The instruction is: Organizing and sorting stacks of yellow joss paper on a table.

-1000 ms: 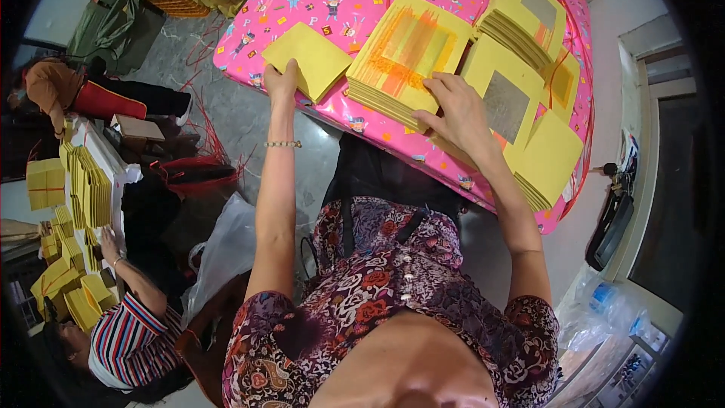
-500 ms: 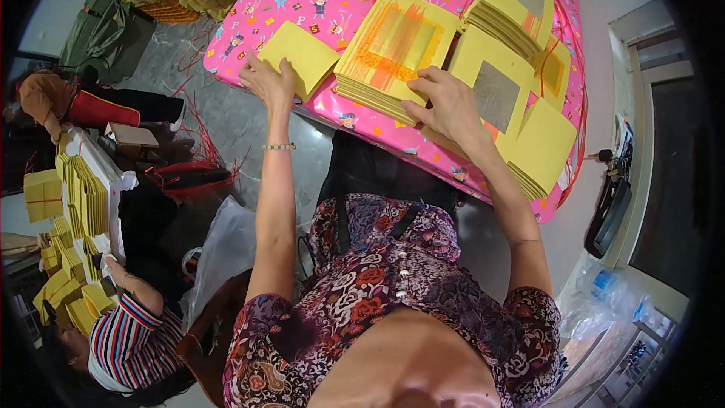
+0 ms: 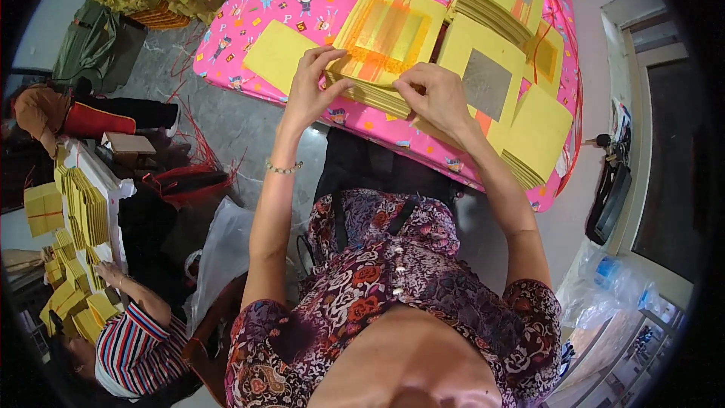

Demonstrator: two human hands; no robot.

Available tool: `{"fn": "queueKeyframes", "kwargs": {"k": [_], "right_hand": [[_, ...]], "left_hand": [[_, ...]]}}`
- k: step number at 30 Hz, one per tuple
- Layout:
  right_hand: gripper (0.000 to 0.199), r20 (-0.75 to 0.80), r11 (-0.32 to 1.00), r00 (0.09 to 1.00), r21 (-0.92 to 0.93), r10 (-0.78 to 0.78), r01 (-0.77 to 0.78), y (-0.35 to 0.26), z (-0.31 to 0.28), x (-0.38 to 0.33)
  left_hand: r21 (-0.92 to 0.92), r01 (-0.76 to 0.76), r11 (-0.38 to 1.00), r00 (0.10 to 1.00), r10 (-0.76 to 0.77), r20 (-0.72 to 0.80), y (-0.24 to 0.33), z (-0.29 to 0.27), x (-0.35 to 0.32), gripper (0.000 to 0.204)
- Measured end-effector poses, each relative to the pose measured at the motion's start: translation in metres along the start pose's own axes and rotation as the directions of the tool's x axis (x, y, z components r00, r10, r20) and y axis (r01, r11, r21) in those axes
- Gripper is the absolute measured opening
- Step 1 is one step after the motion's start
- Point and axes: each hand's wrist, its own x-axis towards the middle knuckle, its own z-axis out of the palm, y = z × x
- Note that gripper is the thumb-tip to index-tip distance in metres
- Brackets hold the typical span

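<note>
A stack of yellow paper sheets (image 3: 389, 38), its top printed with an orange patterned square, lies on the pink table. My left hand (image 3: 311, 89) is at its near left corner, fingers bent over the top edge and thumb at the front side. My right hand (image 3: 438, 98) pinches the near right edge between thumb and fingers. Left of the stack lies a plain yellow sheet or thin pile (image 3: 278, 54), partly behind my left hand. On the right is a yellow stack with a silver-grey square (image 3: 489, 83), close to my right hand.
More yellow stacks stand on the pink patterned tablecloth (image 3: 260, 4), one at the back right (image 3: 495, 0) and a plain one at the near right (image 3: 540, 132). Red cords (image 3: 578, 117) hang along the right edge. A co-worker in a striped shirt (image 3: 147, 351) handles yellow bundles at lower left.
My left hand has moved right, from the plain yellow sheet to the near left corner of the printed stack. My right hand has shifted slightly along its near right edge.
</note>
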Motion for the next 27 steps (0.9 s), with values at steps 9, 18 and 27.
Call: {"fn": "queueKeyframes", "kwargs": {"k": [9, 18, 27], "right_hand": [[0.018, -0.016, 0.988, 0.995, 0.116, 0.099, -0.097, 0.0078, 0.0013, 0.0007], [0.020, -0.008, 0.986, 0.991, 0.097, 0.136, -0.134, 0.0087, 0.0021, 0.0025], [0.021, 0.005, 0.983, 0.987, 0.094, 0.159, -0.159, 0.0090, 0.0028, 0.0039]], "left_hand": [[0.018, 0.071, 0.997, 0.997, -0.071, -0.009, 0.0036, 0.0011, 0.0027, 0.039], [0.036, 0.051, 0.998, 0.999, -0.051, -0.011, 0.0028, 0.0011, 0.0032, 0.037], [0.037, 0.067, 0.997, 0.998, -0.067, 0.001, 0.0015, 0.0011, 0.0034, 0.036]]}}
